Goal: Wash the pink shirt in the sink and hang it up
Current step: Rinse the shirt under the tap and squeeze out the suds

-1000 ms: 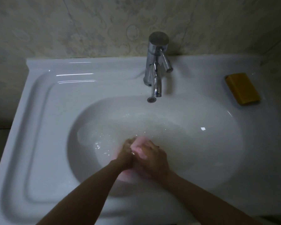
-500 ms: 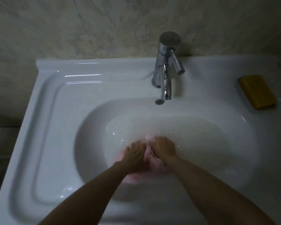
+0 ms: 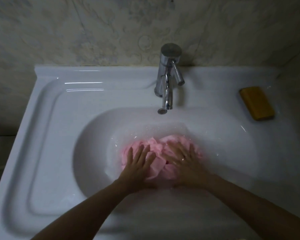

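Pink shirt (image 3: 155, 147) lies bunched and crumpled in the bowl of the white sink (image 3: 93, 144), sitting in shallow water, toward the near side of the bowl and a little right of its centre.

Left hand (image 3: 137, 168) lies flat on the left part of the shirt, fingers straight and spread wide, pressing down, gripping nothing. Right hand (image 3: 185, 161) does the same on the right part, fingers fanned out and pointing far. The hands are apart, with a ridge of pink cloth showing between them. Both forearms are bare.

Chrome faucet (image 3: 168, 78) stands at the far rim, spout over the bowl. Yellow soap bar (image 3: 256, 103) rests on the sink's right ledge, well apart from the shirt. Patterned wall (image 3: 93, 32) lies behind. Light is dim.
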